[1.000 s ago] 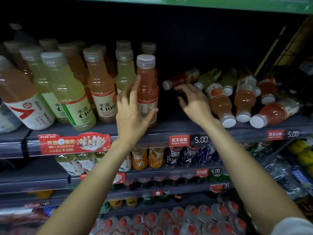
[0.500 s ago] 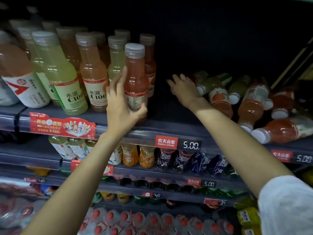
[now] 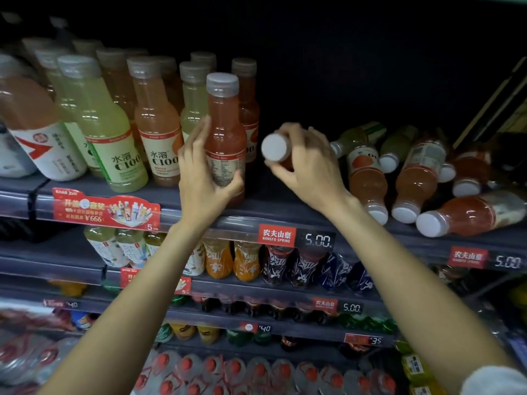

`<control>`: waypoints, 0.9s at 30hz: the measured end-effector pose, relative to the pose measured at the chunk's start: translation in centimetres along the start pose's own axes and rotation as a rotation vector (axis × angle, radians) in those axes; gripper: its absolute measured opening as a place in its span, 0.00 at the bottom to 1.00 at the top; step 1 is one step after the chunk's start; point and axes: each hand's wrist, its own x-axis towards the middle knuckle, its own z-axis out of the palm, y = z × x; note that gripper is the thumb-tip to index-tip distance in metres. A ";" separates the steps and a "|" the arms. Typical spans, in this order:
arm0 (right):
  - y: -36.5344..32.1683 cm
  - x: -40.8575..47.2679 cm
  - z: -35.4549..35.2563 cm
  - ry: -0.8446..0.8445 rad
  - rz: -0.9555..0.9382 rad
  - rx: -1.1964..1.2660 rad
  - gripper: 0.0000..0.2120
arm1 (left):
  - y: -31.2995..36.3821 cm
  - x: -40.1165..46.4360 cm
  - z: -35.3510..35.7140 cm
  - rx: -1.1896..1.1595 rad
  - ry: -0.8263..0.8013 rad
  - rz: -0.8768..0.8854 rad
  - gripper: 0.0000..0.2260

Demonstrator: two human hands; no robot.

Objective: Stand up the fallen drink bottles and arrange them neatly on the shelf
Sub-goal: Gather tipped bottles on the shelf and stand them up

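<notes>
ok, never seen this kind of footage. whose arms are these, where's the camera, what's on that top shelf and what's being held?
There is no robot here: these are a person's two bare arms, filmed by a single wide-angle camera worn on their head, looking forward and down at a shop shelf. The left hand has its grip round an upright red drink bottle standing at the shelf's front edge. The right hand holds another bottle lying on its side, white cap towards the camera. To the left stand upright bottles of yellow and orange drink in rows. To the right lies a heap of fallen bottles, not yet stood up. Price tags run along the shelf rail, and lower shelves hold other drinks.
</notes>
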 end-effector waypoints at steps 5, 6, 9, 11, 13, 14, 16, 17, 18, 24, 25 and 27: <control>-1.2 2.7 -2.7 0.085 0.303 0.434 0.23 | -0.1 0.0 -0.1 -0.002 -0.014 -0.015 0.39; -0.9 3.3 -2.6 0.080 0.345 0.496 0.22 | -0.1 0.0 -0.1 0.000 -0.016 -0.017 0.39; -0.5 5.2 -1.6 -0.015 0.536 0.642 0.20 | 0.0 0.0 0.0 0.009 -0.021 -0.025 0.38; -0.5 6.0 -0.9 -0.066 0.623 0.677 0.19 | 0.1 -0.1 0.0 0.017 -0.028 -0.031 0.38; -0.7 6.0 -0.4 -0.089 0.642 0.759 0.21 | 0.1 -0.2 -0.1 0.019 -0.034 -0.023 0.38; -0.7 5.4 -0.2 -0.108 0.637 0.796 0.23 | 0.1 -0.2 -0.1 0.020 -0.037 -0.015 0.38; -0.4 3.4 0.5 -0.164 0.601 0.832 0.30 | 0.0 -0.3 -0.2 0.022 -0.042 -0.004 0.37; -0.2 2.2 1.0 -0.186 0.590 0.826 0.33 | -0.1 -0.3 -0.2 0.019 -0.042 -0.002 0.37; -0.1 1.3 1.5 -0.196 0.590 0.804 0.36 | -0.1 -0.3 -0.2 0.014 -0.041 -0.001 0.37; -0.9 0.8 2.8 -0.120 0.616 0.718 0.39 | 0.3 -0.4 0.1 -0.028 -0.007 0.004 0.37; -1.1 1.0 2.9 -0.104 0.627 0.715 0.38 | 0.3 -0.4 0.3 -0.021 -0.001 0.005 0.37; -0.9 1.0 3.2 -0.075 0.623 0.718 0.35 | 0.9 -0.6 0.8 0.034 0.033 0.020 0.37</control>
